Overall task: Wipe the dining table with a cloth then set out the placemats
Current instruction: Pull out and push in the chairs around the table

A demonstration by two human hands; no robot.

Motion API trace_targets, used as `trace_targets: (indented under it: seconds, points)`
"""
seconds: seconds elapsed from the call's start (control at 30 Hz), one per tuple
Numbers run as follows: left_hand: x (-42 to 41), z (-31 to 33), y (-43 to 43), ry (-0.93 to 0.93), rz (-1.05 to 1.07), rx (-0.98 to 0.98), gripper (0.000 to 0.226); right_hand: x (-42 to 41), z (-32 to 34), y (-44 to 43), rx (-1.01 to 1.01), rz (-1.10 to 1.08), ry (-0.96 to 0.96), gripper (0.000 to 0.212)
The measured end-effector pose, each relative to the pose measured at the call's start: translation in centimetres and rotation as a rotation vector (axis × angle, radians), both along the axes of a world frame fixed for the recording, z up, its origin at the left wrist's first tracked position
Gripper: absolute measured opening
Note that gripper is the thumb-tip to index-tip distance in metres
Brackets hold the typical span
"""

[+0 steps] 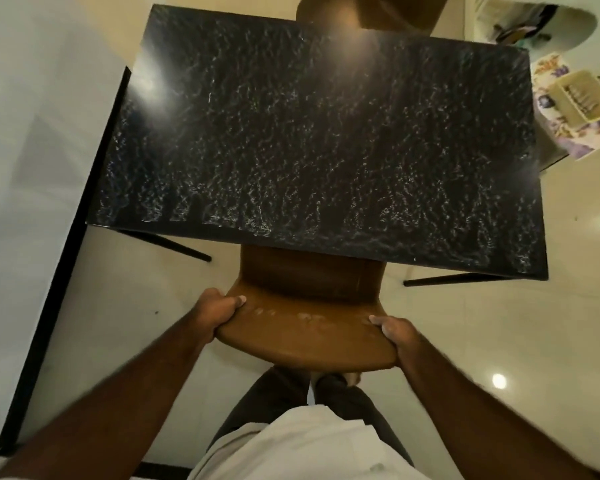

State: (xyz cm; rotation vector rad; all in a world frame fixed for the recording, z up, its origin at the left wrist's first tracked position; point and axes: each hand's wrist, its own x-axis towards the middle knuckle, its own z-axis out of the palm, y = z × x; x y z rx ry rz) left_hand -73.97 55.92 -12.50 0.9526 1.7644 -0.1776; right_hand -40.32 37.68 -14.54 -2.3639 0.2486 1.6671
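The dining table [319, 140] has a black speckled top and fills the middle of the head view, with nothing lying on it. A brown chair [302, 327] stands tucked partly under its near edge. My left hand [219, 310] grips the left end of the chair's backrest. My right hand [395, 334] grips the right end. No cloth shows in view. What look like patterned placemats [568, 109] lie in a stack on a surface at the far right.
A second brown chair [368, 12] stands at the table's far side. A white wall with a black strip [59, 271] runs along the left. Glossy cream floor [534, 306] surrounds the table. Black table legs [458, 279] splay out under the near corners.
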Motion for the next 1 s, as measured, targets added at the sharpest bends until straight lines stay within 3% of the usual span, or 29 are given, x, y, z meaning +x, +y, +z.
trace_targets:
  seconds: [1.0]
  points:
    - [-0.3, -1.4, 0.0, 0.000, -0.012, -0.028, 0.031, -0.2, 0.0, 0.7, -0.003, 0.044, 0.003, 0.062]
